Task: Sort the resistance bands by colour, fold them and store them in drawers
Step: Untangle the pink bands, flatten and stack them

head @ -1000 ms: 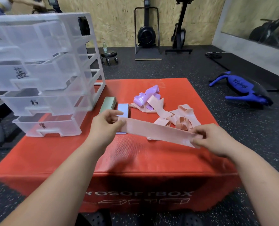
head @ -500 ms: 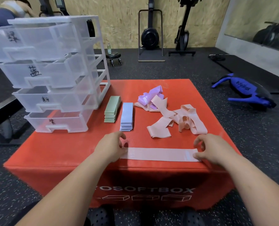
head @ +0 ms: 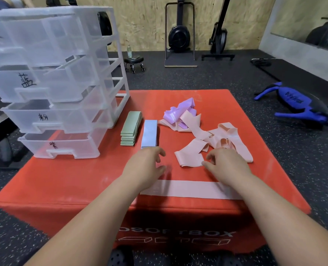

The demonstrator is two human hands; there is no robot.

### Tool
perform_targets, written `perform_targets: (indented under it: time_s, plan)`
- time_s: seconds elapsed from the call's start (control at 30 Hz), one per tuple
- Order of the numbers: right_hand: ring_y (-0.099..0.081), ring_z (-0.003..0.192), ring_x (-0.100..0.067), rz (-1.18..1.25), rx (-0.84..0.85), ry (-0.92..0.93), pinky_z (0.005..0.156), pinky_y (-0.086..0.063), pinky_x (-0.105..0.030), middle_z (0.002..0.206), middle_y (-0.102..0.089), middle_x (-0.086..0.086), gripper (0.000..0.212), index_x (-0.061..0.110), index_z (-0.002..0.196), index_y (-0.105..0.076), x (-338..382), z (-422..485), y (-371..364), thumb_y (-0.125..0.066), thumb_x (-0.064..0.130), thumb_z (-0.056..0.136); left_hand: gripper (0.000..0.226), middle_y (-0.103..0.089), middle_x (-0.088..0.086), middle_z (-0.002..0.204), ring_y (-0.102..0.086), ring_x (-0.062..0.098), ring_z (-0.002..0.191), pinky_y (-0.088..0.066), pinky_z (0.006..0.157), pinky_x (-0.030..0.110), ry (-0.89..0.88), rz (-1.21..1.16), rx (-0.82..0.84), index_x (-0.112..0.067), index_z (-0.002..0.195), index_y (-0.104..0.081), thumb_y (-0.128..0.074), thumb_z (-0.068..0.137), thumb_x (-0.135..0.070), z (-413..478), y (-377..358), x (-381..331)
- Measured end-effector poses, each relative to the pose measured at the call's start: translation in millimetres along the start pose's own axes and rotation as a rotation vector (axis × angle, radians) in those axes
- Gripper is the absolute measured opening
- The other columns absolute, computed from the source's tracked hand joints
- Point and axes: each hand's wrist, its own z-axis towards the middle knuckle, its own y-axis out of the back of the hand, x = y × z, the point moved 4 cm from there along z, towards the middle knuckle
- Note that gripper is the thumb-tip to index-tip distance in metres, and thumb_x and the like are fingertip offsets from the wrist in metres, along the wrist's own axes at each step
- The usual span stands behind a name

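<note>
Head view, hands (head: pixel 145 166) (head: pixel 227 167) released pink band (head: pixel 190 189), advanced

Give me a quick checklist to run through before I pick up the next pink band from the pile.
1. Left hand free: ok, holds nothing.
2. Right hand free: ok, nothing gripped, close to the nearest band of the pink pile.
3. Flat pink band lying straight by the near edge: ok, ends hidden under the forearms.
4. Pink pile apart from the purple bands: not ok, they overlap.
5. Green stack and blue stack tidy, out of the way: ok.
6. Drawer unit contents: cannot tell.
</note>
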Motion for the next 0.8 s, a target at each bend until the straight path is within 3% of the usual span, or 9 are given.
perform_targets:
  time_s: [0.1,0.17,0.3,0.43,0.57,0.7,0.8]
  plan:
    - [-0.063,0.090,-0.020,-0.140,-0.031,-0.074,0.066,-0.050,-0.033,0.095,-0.066,0.004,0.030,0.030,0.093,-0.075,7.2,9.4,-11.1,-0.064,0.058,0.091,0.036,-0.063,-0.014,0.105,-0.059,0.013,0.089,-0.054,0.082,0.036,-0.023,0.006,-0.004,-0.034,0.124,-0.065,-0.075,0.090,-0.035,9.0,-4.8,-4.5]
    - [-0.064,0.091,-0.020,-0.098,-0.034,-0.099,0.065,-0.051,-0.033,0.094,-0.067,0.005,0.024,0.030,0.089,-0.073,6.9,13.6,-16.6,-0.071,0.053,0.087,0.035,-0.062,-0.015,0.105,-0.059,0.012,0.090,-0.055,0.083,0.037,-0.043,-0.009,-0.009,-0.034,0.125,-0.064,-0.074,0.091,-0.037,13.7,-7.8,-6.8]
    - [-0.065,0.090,-0.011,0.258,-0.024,-0.078,0.065,-0.046,-0.028,0.080,-0.070,0.015,0.009,0.029,0.076,-0.070,4.3,25.3,-7.0,-0.077,0.031,0.083,0.036,-0.060,-0.016,0.107,-0.060,0.010,0.089,-0.056,0.083,0.040,-0.094,-0.068,-0.044,-0.035,0.126,-0.063,-0.073,0.092,-0.035,22.3,-9.5,-11.8]
    - [-0.073,0.081,-0.015,0.768,-0.069,0.041,0.077,-0.056,-0.034,0.082,-0.075,0.006,0.014,0.025,0.086,-0.073,12.8,30.1,27.4,-0.085,0.018,0.084,0.033,-0.063,-0.015,0.113,-0.063,0.006,0.090,-0.050,0.080,0.026,-0.173,-0.282,-0.143,-0.031,0.128,-0.066,-0.073,0.096,-0.032,28.4,0.7,-26.5]
    - [-0.070,0.075,-0.021,1.118,-0.121,0.076,0.073,-0.056,-0.038,0.083,-0.075,-0.003,0.017,0.012,0.096,-0.073,23.2,21.8,57.3,-0.083,0.005,0.085,0.018,-0.072,-0.016,0.092,-0.066,0.005,0.085,-0.048,0.075,0.015,-0.101,-0.569,-0.165,-0.027,0.116,-0.074,-0.074,0.098,-0.027,31.2,11.9,-43.6]
    - [-0.074,0.085,-0.013,1.101,-0.076,0.188,0.076,-0.055,-0.029,0.092,-0.078,-0.001,0.021,0.014,0.099,-0.074,39.7,8.1,65.8,-0.084,0.003,0.083,0.022,-0.079,-0.005,0.106,-0.075,0.015,0.100,-0.060,0.088,0.034,-0.022,-0.923,-0.018,-0.020,0.118,-0.075,-0.060,0.108,-0.032,29.7,11.4,-60.7]
    - [-0.073,0.105,-0.008,0.923,0.059,0.303,0.092,-0.056,-0.031,0.105,-0.079,0.009,0.026,0.023,0.106,-0.077,52.4,-3.5,59.5,-0.083,0.008,0.085,0.031,-0.080,0.005,0.103,-0.077,0.019,0.103,-0.062,0.087,0.033,0.048,-1.021,0.022,-0.013,0.112,-0.077,-0.060,0.107,-0.039,27.3,10.9,-62.0]
